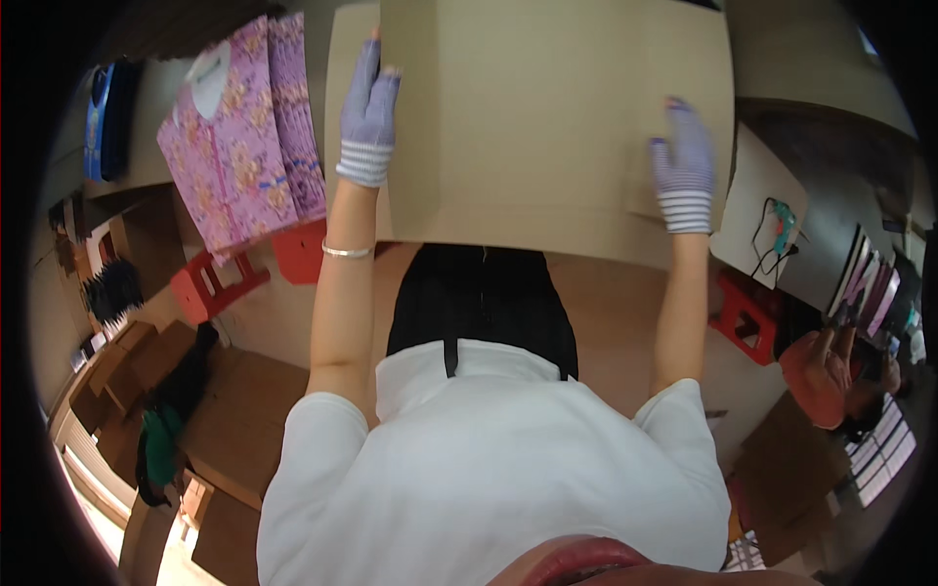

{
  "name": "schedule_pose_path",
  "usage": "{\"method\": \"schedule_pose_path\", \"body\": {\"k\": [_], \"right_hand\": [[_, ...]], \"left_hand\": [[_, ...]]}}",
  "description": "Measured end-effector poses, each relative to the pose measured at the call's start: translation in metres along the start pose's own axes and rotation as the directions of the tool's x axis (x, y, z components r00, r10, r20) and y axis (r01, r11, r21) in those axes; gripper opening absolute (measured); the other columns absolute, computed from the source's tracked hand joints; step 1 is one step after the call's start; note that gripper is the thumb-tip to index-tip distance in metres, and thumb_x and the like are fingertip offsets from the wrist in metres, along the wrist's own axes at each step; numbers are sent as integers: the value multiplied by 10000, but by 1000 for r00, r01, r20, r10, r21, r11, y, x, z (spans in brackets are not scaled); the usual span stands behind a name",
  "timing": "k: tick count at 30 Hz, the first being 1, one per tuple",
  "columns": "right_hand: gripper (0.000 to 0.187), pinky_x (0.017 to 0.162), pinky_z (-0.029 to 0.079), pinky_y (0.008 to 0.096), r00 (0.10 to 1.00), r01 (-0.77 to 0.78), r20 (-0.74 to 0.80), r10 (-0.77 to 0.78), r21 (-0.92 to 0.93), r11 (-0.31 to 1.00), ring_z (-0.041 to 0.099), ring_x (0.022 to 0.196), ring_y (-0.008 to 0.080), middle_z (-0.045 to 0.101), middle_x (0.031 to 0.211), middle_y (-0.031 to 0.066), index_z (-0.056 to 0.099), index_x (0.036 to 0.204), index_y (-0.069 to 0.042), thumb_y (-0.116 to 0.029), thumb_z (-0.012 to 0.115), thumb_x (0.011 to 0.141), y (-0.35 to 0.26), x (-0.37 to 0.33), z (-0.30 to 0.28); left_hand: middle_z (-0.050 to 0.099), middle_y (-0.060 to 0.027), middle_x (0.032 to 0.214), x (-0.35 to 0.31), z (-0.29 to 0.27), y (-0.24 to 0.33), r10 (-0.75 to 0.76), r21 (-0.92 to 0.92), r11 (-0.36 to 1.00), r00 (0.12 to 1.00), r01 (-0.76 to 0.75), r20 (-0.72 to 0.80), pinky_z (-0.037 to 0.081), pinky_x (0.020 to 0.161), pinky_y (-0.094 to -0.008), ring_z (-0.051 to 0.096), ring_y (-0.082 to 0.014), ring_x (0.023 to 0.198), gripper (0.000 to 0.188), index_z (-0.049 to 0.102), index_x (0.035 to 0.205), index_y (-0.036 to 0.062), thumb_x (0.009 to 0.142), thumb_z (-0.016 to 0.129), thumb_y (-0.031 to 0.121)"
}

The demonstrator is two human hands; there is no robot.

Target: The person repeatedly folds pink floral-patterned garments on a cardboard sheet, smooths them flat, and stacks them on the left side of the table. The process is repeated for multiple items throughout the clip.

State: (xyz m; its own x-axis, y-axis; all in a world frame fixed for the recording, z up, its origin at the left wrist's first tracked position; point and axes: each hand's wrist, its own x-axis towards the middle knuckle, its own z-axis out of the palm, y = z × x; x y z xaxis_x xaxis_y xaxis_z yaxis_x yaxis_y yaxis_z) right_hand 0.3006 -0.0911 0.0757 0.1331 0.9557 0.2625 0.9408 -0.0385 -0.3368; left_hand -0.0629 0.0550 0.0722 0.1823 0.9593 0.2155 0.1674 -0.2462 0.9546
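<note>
A large tan cardboard sheet [537,127] lies in front of me, with a fold or overlapping edge along its left side. My left hand [369,117], in a purple knit glove with striped cuff and bare fingertips, rests on that left edge, fingers stretched forward. On the sheet's right part is my right hand [686,161], in a matching glove. It is slightly blurred, with thumb and fingers apart. Neither hand is closed round anything.
Folded pink floral garments [234,137] are stacked at left, with blue packs [103,122] beyond. A teal tool with a black cord [782,230] lies on a right-hand surface. Red stools [220,283] stand below. Cardboard boxes [234,400] and other people [831,376] are around.
</note>
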Motion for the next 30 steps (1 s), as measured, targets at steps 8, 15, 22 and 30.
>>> {"method": "schedule_pose_path", "body": {"k": [8,15,22,30], "right_hand": [[350,980,463,343,948,-279,288,136,545,791,613,1114,254,661,1194,108,624,1218,-71,-272,625,932,-66,-67,67],[279,755,520,242,787,-613,572,231,683,397,626,793,99,682,851,49,657,1097,-34,-181,738,875,-83,-53,69],[247,664,487,240,846,-480,458,272,434,763,573,720,80,649,793,9,685,1017,-53,-143,770,803,-92,-51,91],[300,720,521,307,859,-443,405,313,281,852,630,718,141,679,785,23,687,982,-83,-268,798,773,-95,-49,95]], "left_hand": [[247,-258,1565,-33,72,-7,216,339,907,967,-251,137,180,1164,-562,212,-394,1470,658,333,1485,-6,1006,370,444],[253,-253,1562,-54,119,-4,178,784,506,933,-359,312,166,1138,-631,200,-495,1438,601,466,1396,27,928,437,402],[259,-230,1566,-67,116,-16,210,770,509,923,-385,322,167,1142,-630,222,-480,1433,623,484,1374,30,829,550,325],[184,-249,1590,-131,65,-41,103,757,566,939,-327,329,150,1121,-663,163,-534,1434,817,351,1489,97,838,591,528]]}}
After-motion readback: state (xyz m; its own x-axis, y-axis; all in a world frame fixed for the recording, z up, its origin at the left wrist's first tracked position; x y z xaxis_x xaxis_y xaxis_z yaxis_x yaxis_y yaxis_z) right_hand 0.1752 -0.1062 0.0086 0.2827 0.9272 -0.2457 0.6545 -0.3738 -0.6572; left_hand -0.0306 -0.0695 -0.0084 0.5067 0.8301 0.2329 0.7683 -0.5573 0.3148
